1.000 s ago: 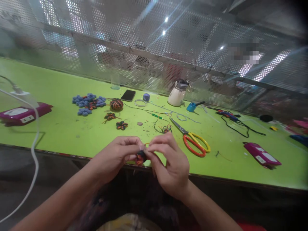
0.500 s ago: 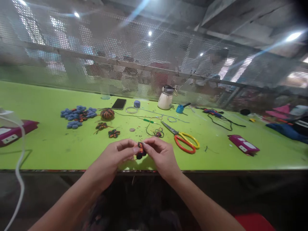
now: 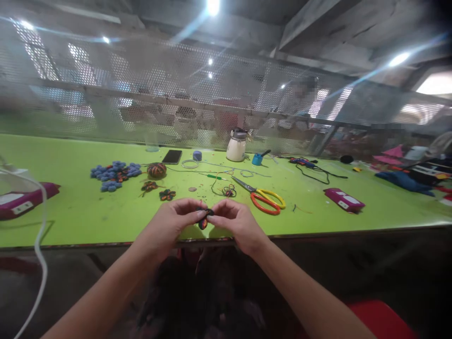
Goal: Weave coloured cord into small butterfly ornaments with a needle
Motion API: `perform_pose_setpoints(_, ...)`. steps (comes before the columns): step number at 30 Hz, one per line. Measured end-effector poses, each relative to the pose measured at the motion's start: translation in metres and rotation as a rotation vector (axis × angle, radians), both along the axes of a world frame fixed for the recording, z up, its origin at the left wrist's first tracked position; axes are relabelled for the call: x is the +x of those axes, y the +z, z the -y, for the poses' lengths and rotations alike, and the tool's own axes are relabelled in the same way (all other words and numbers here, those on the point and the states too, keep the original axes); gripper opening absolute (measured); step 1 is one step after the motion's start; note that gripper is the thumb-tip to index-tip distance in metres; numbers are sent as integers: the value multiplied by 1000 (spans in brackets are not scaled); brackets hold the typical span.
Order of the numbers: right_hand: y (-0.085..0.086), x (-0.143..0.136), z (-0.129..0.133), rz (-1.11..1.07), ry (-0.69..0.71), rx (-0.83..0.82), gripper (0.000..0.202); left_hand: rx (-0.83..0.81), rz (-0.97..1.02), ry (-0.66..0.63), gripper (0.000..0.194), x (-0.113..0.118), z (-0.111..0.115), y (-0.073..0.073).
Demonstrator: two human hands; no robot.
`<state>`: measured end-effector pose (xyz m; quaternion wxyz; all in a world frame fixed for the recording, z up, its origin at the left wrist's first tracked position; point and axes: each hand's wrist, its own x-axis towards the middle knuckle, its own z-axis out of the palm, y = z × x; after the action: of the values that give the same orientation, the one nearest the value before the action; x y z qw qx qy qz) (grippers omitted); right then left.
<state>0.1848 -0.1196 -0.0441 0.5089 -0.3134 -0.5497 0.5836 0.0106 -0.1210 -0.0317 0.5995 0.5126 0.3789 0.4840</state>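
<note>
Between my two hands, just above the table's front edge, is a small dark crocheted flower (image 3: 203, 223) with orange flecks. My left hand (image 3: 173, 223) pinches its left side between thumb and fingers. The thumb and fingers of my right hand (image 3: 238, 223) are closed on its right side. Two similar flowers lie beyond my left hand: one dark crocheted flower (image 3: 167, 194) and one more orange piece (image 3: 149, 186). A ball of variegated yarn (image 3: 156, 170) rests behind them. Past my right hand lie a tangle of yarn (image 3: 229, 190) and a green-handled crochet hook (image 3: 216, 177).
Large scissors (image 3: 265, 200) with red and yellow handles lie right of my hands. Blue crocheted flowers (image 3: 115, 174) are piled at left, near a phone (image 3: 172, 157). A white jug (image 3: 236, 146) stands at the back. Purple boxes (image 3: 344, 200) sit at both sides; a white cable (image 3: 40, 254) hangs at left.
The flower has turned between my fingers, its petals now spread differently. My head view has shifted a little, so the table items appear slightly displaced. Both hands keep their hold.
</note>
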Motion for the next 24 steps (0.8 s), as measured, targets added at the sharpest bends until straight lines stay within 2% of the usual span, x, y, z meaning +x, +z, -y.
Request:
perform_pose_setpoints(6, 11, -3, -8, -10, -35, 27, 25, 42, -34, -31, 31, -5, -10, 3)
perform_pose_setpoints(12, 4, -8, -16, -11, -139, -22, 21, 106, -25, 42, 15, 7, -23, -1)
perform_pose_setpoints(16, 7, -8, -23, 90, -167, -30, 17, 101, -11, 70, 16, 13, -32, 1)
perform_pose_setpoints(19, 9, -5, -29, 133, -151, 35, 19, 84, 4, 80, 22, 14, -38, 2)
perform_pose_setpoints(24, 4, -3, -39, 264, -206, 284, 15, 36, 68, 85, 22, 17, -40, 2)
